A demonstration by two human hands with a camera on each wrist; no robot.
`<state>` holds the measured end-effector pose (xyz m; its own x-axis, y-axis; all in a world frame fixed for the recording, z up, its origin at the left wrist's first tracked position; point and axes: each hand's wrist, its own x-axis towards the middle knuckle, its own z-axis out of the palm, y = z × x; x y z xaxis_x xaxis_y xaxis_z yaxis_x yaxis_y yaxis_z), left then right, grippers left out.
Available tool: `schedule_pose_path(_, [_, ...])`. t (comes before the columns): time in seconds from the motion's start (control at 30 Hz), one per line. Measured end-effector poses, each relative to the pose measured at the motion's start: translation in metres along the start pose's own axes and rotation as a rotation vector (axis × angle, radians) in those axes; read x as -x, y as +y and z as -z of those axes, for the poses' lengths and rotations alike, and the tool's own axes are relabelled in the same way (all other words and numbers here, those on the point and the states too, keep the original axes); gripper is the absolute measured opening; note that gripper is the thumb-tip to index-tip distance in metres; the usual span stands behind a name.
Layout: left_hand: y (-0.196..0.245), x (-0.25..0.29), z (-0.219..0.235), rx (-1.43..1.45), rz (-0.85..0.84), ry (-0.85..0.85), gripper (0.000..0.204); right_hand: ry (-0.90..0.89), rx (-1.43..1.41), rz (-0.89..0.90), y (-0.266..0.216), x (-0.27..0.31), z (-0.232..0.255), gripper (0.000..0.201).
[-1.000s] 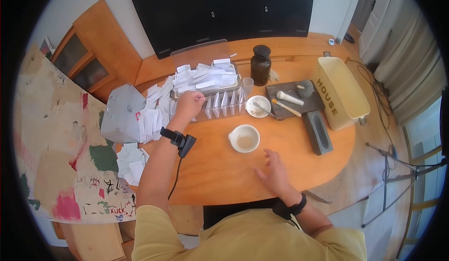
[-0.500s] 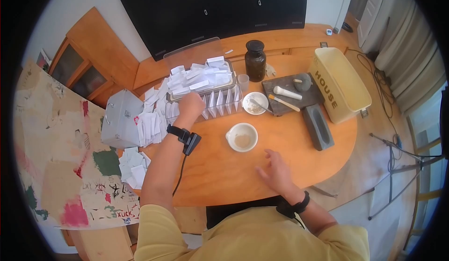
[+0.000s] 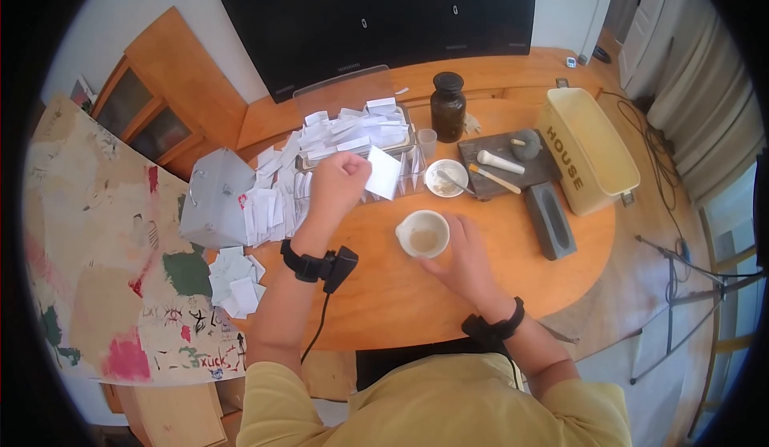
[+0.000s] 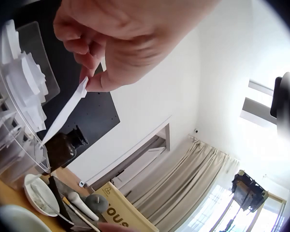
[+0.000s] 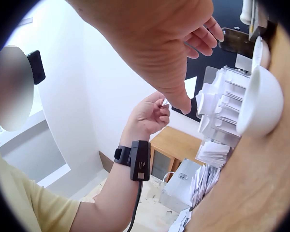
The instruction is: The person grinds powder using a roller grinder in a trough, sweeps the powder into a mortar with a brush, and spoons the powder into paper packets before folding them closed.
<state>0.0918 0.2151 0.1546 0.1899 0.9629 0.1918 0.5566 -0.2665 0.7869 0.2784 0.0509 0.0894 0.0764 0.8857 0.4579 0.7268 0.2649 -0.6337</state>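
Observation:
My left hand (image 3: 338, 187) pinches a white paper packet (image 3: 384, 173) by one edge between thumb and fingers, raised in front of the clear divided rack (image 3: 410, 176). In the left wrist view the packet (image 4: 65, 113) appears nearly edge-on, thin and flat. A white mortar bowl with a pouring lip (image 3: 423, 234) stands on the table with beige powder in its bottom. Beside its right side is my right hand (image 3: 467, 264), thumb and fingers spread around the near right rim. The right wrist view shows those fingers (image 5: 203, 41) loosely extended, with the bowl (image 5: 261, 104) beyond them.
A white dish with a spatula (image 3: 445, 179), a dark jar (image 3: 448, 109), a pestle (image 3: 501, 163), a brush (image 3: 493, 179) and a grey stone trough (image 3: 551, 221) sit beyond and right. Loose papers (image 3: 236, 280) and a metal case (image 3: 215, 199) lie left. A cream HOUSE bin (image 3: 591, 151) stands right.
My left hand has come up and back from the divided rack, now with a white packet in its fingers. My right hand has moved forward to the bowl's side.

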Motion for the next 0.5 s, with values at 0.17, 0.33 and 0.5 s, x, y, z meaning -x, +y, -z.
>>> schedule_pose_path(0.17, [0.003, 0.038, -0.033, 0.233, 0.106, -0.338, 0.015, 0.06, 0.107, 0.023, -0.007, -0.023, -0.001, 0.085])
schedule_pose_path(0.33, [-0.006, 0.058, -0.055, 0.512, 0.336, -0.544, 0.021, -0.044, 0.145, -0.004, 0.007, -0.015, -0.002, 0.075])
schedule_pose_path(0.5, [0.001, 0.075, -0.067, 0.176, 0.035, -0.428, 0.027, -0.081, 0.182, -0.045, 0.014, -0.006, -0.004, 0.067])
